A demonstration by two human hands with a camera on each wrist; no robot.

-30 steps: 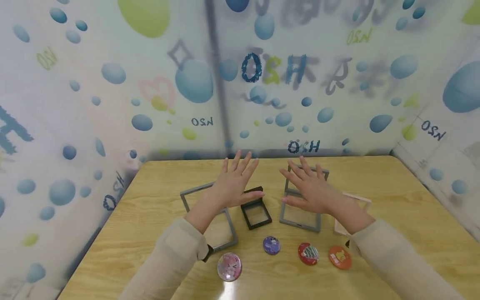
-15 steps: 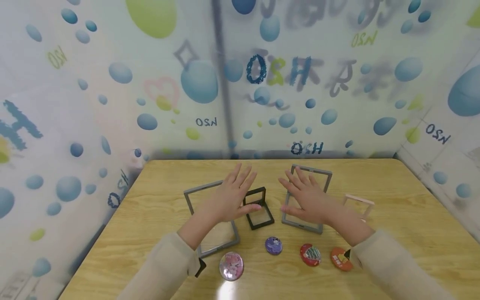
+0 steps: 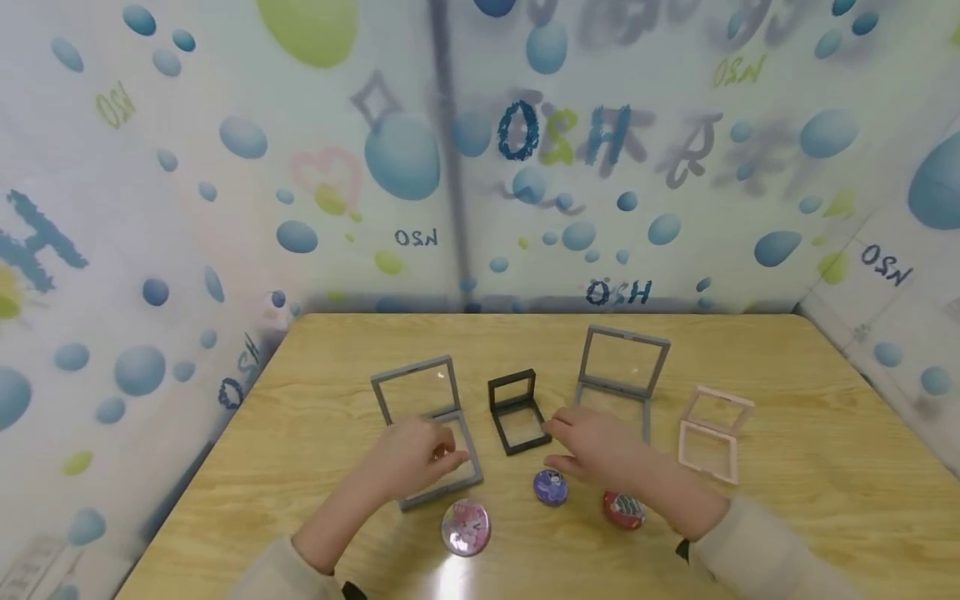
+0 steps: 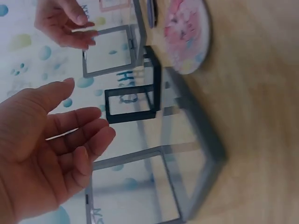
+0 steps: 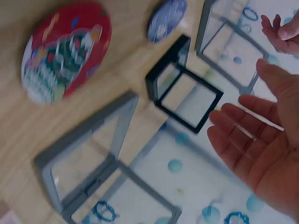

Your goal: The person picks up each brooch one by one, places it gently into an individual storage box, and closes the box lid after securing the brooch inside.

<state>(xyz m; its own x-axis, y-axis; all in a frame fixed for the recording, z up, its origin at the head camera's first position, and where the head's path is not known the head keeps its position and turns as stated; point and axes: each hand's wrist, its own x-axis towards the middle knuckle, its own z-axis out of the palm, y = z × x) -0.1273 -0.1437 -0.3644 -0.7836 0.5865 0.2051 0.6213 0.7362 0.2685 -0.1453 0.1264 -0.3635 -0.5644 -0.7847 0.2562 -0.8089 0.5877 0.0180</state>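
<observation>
My left hand [image 3: 416, 457] hovers over the left grey hinged display frame [image 3: 412, 369], fingers loosely bent and holding nothing. The left wrist view shows that palm [image 4: 32, 154] bare, with the frame beyond the fingertips. My right hand [image 3: 600, 442] hangs over the lower part of the right grey display frame [image 3: 628, 335], its fingertips near the small black display frame [image 3: 529, 445]. In the right wrist view its fingers [image 5: 243, 144] are relaxed with nothing in them. A purple button badge [image 3: 551, 487] lies just below the right hand's thumb; a red Christmas-tree badge [image 3: 623, 510] lies under the forearm.
A pink round badge [image 3: 466, 527] lies in front of the left frame. At the right stands a small pale-pink display frame [image 3: 725, 397], its lid up. All sit on a wooden table [image 3: 825, 417] backed by a printed wall [image 3: 480, 167].
Both hands have drawn back toward the person and lowered, from spread fingers to loosely bent ones. The frames' far parts now show, while the right forearm hides the orange badge.
</observation>
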